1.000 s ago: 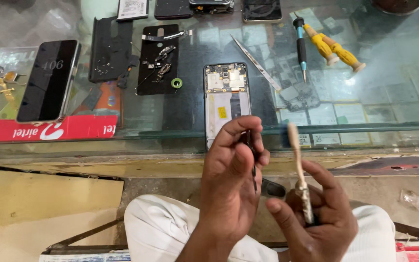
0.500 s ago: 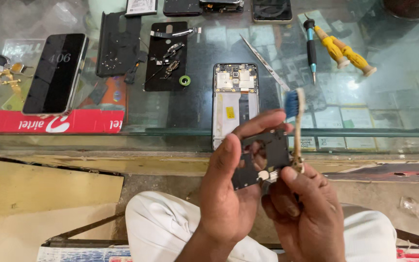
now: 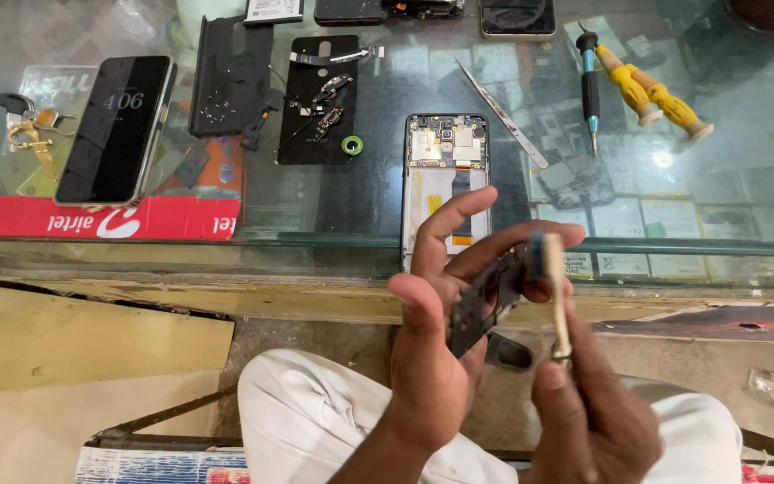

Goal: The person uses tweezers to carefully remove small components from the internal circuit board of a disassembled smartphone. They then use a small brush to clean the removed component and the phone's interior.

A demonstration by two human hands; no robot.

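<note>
Dark circuit board [image 3: 485, 300] held edge-on below near edge of glass counter [image 3: 718, 242], over lap. Left hand [image 3: 436, 341] closed round board, thumb one side, fingers other. Right hand [image 3: 589, 412] gripping pale brush [image 3: 555, 300], head touching board's upper end. Step in hand, by judgement: brushing board clean. Next move calls for light strokes, firm hold, board turned to reach other face. On counter beyond: opened phone [image 3: 445, 184]; tweezers [image 3: 503, 115] and screwdrivers [image 3: 624, 85] far right; intact phone [image 3: 118, 125] far left.
</note>
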